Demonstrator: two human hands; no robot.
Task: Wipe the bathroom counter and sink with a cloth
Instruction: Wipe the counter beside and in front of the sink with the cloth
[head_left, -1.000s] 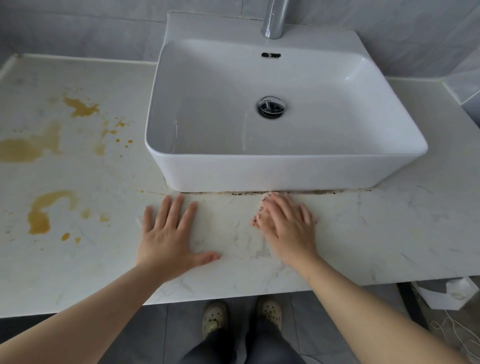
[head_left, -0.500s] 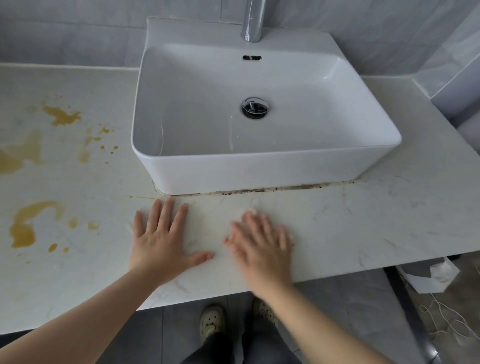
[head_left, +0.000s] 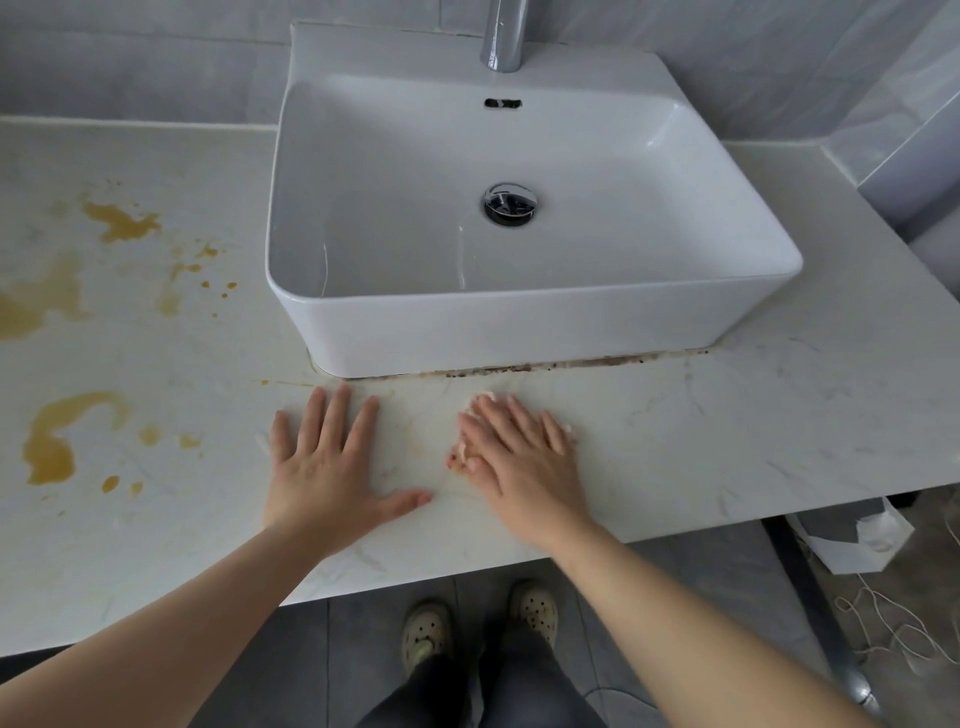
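On the pale marble counter (head_left: 727, 441), seen from the head camera looking down, both hands lie flat just in front of the white sink (head_left: 519, 332). The left hand (head_left: 332, 467) rests palm down on bare stone, fingers straight and spread, holding nothing. The right hand (head_left: 524, 457) presses with straight fingers on a small cloth (head_left: 461, 457), which is almost wholly hidden beneath it; only pale, speckled edges show by the thumb and at the fingertips. Yellow-brown stains (head_left: 49, 441) mark the counter well to the left, and some run off the frame edge. A dark grime line (head_left: 519, 369) follows the sink's base. The tap (head_left: 504, 36) is cut off at the top. Below the counter edge, two shoes (head_left: 426, 634) stand on grey floor.
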